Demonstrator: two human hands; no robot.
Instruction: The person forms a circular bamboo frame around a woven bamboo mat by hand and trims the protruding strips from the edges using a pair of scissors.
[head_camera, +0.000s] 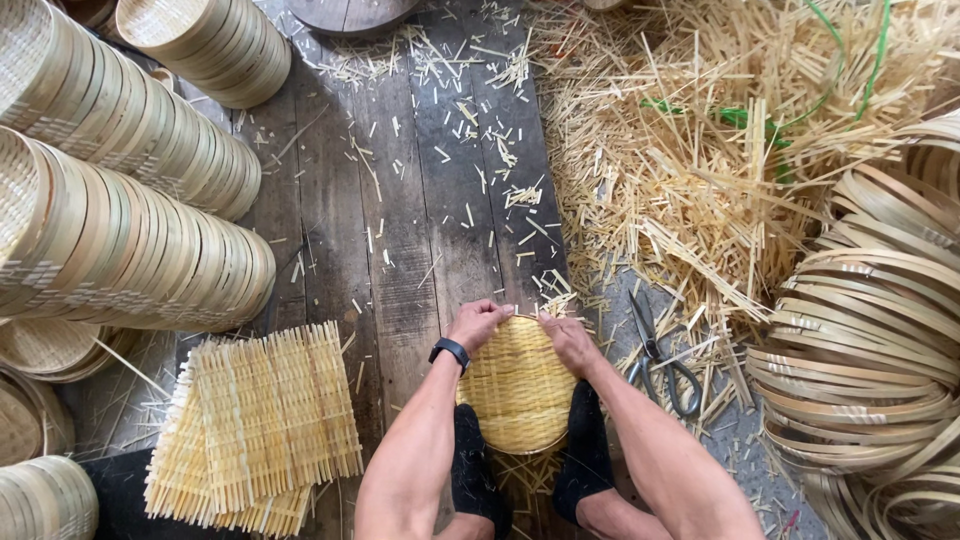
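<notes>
In the head view we are bending over a round woven bamboo disc (517, 385) at lower centre of the frame, propped between our two dark-socked feet (470, 470). Our left hand (478, 322) and right hand (570, 340) are both curling their fingers over its upper rim, gripping it, each equally near; the disc is spreading downward from our fingertips. Scissors (660, 355) are lying just right, square woven mats (265, 420) lower left.

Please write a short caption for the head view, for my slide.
Both hands, left and right, hold a round woven mat near scissors.
</notes>
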